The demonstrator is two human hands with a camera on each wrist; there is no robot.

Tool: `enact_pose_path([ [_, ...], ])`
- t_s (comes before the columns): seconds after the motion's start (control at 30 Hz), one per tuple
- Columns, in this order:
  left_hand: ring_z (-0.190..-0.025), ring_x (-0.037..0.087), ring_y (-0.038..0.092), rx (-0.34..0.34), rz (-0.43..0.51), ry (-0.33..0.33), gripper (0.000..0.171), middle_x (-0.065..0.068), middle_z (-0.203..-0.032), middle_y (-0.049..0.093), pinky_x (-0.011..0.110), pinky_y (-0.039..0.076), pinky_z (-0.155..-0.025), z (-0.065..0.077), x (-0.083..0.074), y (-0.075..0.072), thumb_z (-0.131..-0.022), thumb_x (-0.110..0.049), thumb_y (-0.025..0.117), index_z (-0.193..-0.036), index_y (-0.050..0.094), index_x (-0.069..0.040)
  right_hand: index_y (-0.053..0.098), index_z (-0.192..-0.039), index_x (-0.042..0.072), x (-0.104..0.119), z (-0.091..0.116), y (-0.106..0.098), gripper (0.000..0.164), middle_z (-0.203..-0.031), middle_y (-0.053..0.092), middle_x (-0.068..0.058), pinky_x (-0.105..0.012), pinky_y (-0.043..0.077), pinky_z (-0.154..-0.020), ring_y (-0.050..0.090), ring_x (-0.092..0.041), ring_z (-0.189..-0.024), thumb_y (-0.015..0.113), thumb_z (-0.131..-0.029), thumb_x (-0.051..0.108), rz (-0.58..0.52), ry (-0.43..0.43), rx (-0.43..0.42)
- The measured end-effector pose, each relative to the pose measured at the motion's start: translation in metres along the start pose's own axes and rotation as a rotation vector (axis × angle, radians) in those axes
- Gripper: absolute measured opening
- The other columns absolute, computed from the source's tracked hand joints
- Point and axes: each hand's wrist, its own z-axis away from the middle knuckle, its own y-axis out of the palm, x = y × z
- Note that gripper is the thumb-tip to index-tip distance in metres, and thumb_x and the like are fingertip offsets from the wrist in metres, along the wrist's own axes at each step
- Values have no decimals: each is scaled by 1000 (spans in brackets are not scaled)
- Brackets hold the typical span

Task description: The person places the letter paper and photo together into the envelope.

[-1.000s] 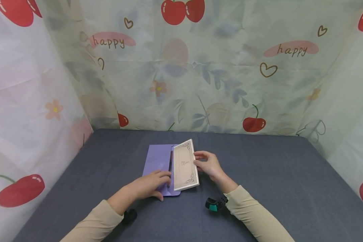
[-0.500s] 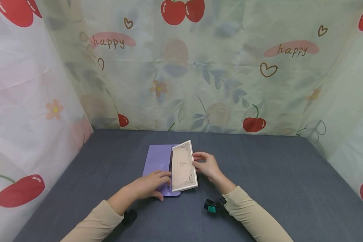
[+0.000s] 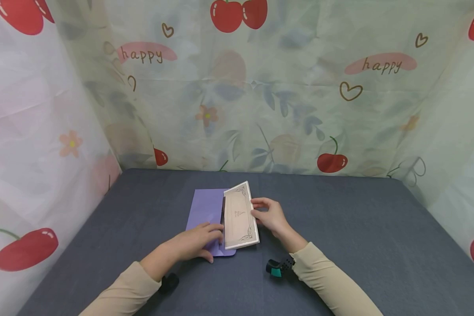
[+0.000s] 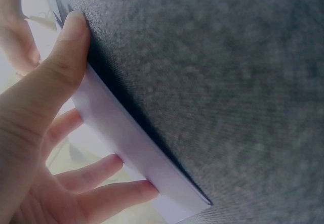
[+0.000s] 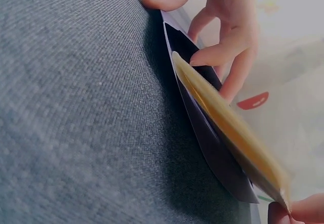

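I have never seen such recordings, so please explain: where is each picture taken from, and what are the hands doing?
There is no machine, only a person's bare left hand and right hand. The wide picture looks down from the head; the two close ones look from the wrists. On the dark surface lies a purple envelope, and the left hand rests on it. The right hand pinches a tilted cream card by one edge; its opposite edge is at the envelope's opening.

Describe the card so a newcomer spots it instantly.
On the dark gray table, find the purple envelope under the left hand. The card overlaps its right side, pinched by the right hand. Unlike the plain envelope, it is cream with dark corner scrollwork.
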Motion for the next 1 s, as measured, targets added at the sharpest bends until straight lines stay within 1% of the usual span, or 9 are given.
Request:
enact_pose_path([
  [0.1, -120, 31, 49, 1, 1, -3, 38, 14, -135, 49, 42, 42, -97, 0, 0, 0, -72, -26, 75, -102, 56, -14, 62, -113, -1, 0, 0, 0, 34, -104, 61, -20, -30, 56, -61, 59, -11, -71, 63, -80, -5, 5, -1, 9],
  [0.3, -121, 32, 48, 8, 7, -21, 37, 14, -136, 49, 42, 43, -97, 0, 0, 0, -73, -26, 75, -102, 56, -15, 62, -115, 1, -1, 1, 0, 40, -109, 60, -19, -30, 56, -63, 61, -14, -76, 68, -76, -3, 67, -13, 38],
  [0.4, -121, 32, 48, 8, 5, -23, 37, 14, -136, 49, 43, 42, -97, -1, 0, 0, -73, -26, 75, -102, 56, -14, 62, -115, 1, -2, 2, 0, 42, -111, 60, -19, -29, 56, -61, 60, -13, -74, 70, -74, -3, 87, -20, 42],
  [0.63, -121, 31, 48, 8, 2, -17, 38, 13, -135, 49, 43, 43, -97, -1, -1, 0, -73, -26, 75, -103, 56, -14, 62, -115, 1, 0, 3, 0, 45, -111, 59, -20, -26, 53, -56, 60, -10, -58, 70, -72, -5, 111, -58, 51],
  [0.87, -122, 31, 48, 16, 1, -23, 37, 12, -135, 49, 43, 42, -98, -1, 0, 0, -74, -26, 75, -103, 56, -14, 63, -115, 1, 0, 3, 1, 44, -110, 61, -19, -23, 49, -55, 62, -11, -58, 70, -71, -5, 123, -67, 62],
  [1.0, -122, 31, 48, 15, -4, -16, 39, 13, -135, 49, 43, 41, -99, -1, 0, -1, -74, -27, 75, -105, 56, -13, 63, -114, 2, 0, 4, 3, 44, -110, 61, -18, -25, 51, -56, 63, -12, -59, 71, -71, -4, 128, -63, 70],
])
